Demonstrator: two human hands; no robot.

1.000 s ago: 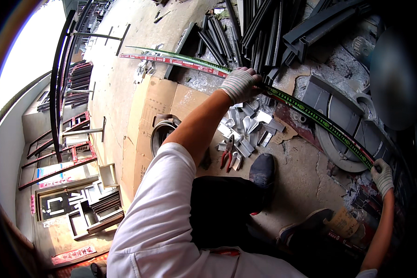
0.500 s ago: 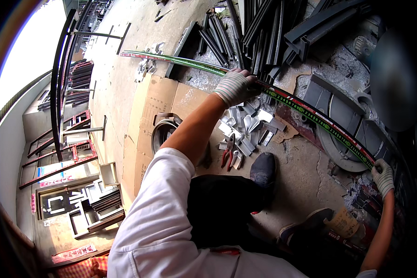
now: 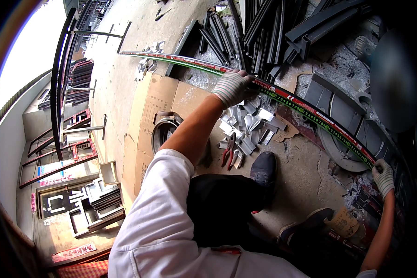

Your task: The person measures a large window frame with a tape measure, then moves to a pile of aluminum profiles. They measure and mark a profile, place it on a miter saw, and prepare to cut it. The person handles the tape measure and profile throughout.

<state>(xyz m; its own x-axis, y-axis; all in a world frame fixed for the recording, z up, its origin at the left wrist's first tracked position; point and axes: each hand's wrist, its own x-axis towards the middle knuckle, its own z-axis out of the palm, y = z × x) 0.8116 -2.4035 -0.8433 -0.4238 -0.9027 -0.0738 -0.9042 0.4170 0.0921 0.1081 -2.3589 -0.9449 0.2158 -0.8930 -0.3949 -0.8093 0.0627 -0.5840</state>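
A long, slim bar (image 3: 306,108) crosses in front of me from the far left to the right. It has red and white film along its top and a green measuring scale along its near side. My left hand (image 3: 233,88), in a striped white glove, is closed round the bar near its middle. At the bar's right end my right hand (image 3: 383,178), gloved too, grips it with the fingers partly hidden. The right part of the bar passes over a grey saw bed (image 3: 340,146) with a round base. Its far left end sticks out past a cardboard sheet (image 3: 146,104).
Silvery metal offcuts (image 3: 251,123) and red-handled pliers (image 3: 228,153) lie by my shoe (image 3: 263,170). Dark metal profiles (image 3: 268,37) are heaped at the far side. A round metal container (image 3: 164,132) stands on the cardboard. Window-like frames (image 3: 95,204) and a tall rack (image 3: 62,83) are at the left.
The bar has turned slightly in my hands, so more of its red film faces up, especially on the left part. Both hands keep nearly the same places.
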